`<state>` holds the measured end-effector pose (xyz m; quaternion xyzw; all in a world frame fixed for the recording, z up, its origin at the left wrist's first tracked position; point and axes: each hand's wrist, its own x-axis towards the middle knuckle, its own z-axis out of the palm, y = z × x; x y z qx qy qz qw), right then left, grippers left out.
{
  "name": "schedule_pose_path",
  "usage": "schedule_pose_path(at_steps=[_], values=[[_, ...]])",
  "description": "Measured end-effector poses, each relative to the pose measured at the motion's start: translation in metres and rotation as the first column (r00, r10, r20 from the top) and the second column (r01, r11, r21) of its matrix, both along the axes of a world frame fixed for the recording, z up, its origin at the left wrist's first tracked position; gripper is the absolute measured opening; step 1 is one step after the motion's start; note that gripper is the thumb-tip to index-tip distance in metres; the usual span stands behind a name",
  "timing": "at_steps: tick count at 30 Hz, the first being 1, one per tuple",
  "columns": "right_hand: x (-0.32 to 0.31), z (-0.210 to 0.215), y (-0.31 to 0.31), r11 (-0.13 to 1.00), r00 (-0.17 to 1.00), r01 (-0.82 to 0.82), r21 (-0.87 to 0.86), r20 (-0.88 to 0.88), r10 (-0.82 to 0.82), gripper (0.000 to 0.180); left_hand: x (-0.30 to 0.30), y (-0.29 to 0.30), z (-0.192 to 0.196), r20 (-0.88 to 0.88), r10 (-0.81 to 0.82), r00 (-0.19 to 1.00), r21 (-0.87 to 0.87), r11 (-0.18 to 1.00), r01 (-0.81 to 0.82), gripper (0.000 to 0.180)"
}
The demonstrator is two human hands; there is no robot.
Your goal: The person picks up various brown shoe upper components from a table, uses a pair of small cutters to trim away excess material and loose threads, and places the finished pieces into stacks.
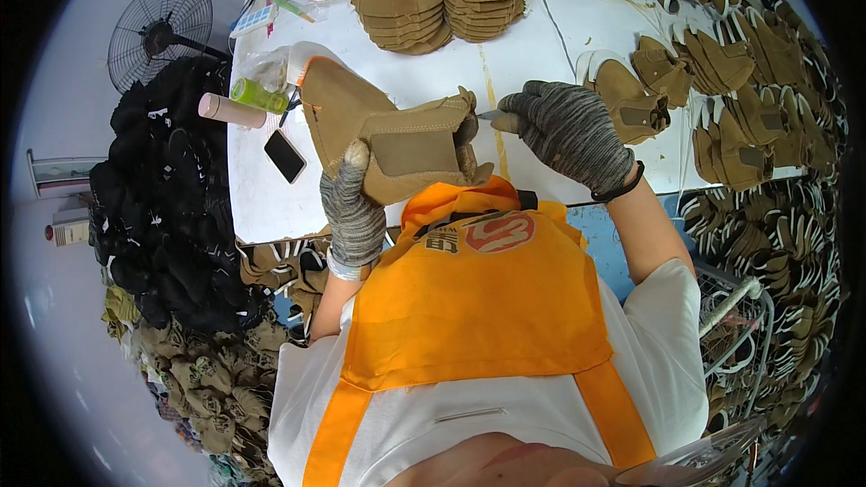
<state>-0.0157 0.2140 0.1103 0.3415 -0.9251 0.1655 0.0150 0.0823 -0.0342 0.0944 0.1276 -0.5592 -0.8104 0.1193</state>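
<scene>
Left hand (354, 207) clamps tan shoe upper (388, 131) above near edge of white surface (532, 45). Right hand (568, 131) closed on small blade (492, 114) at upper's right edge. Best: steady grip, short strokes away from fingers.

I wear grey knit gloves on my left hand (354, 207) and right hand (568, 131), an orange apron (478, 307) over a white T-shirt (663, 343), and a black wristband (621, 188).
</scene>
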Motion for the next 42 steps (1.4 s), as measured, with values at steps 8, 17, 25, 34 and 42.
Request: schedule_pose_path(at_steps=[8, 17, 25, 34, 42], values=[[0.007, 0.005, -0.013, 0.994, 0.998, 0.050, 0.101, -0.033, -0.046, 0.023, 0.002, 0.009, 0.004, -0.010, -0.022, 1.000, -0.067, 0.998, 0.021, 0.050], [0.005, 0.003, -0.019, 0.991, 0.997, 0.030, 0.131, -0.074, -0.020, 0.015, 0.001, 0.008, -0.004, -0.005, -0.004, 1.000, -0.020, 1.000, 0.004, 0.050], [0.004, 0.010, -0.005, 0.993, 0.999, 0.032, 0.114, -0.042, -0.028, 0.022, 0.003, 0.005, -0.008, 0.008, -0.011, 1.000, 0.048, 0.999, 0.011, 0.050], [0.004, 0.015, -0.014, 0.968, 1.000, 0.018, 0.252, -0.008, -0.017, 0.023, -0.003, 0.011, -0.009, 0.029, -0.013, 1.000, 0.004, 1.000, 0.013, 0.053], [0.003, 0.010, 0.002, 0.998, 0.996, 0.017, 0.066, -0.089, -0.011, 0.017, -0.005, 0.006, -0.011, 0.010, -0.015, 1.000, 0.032, 0.999, 0.015, 0.051]])
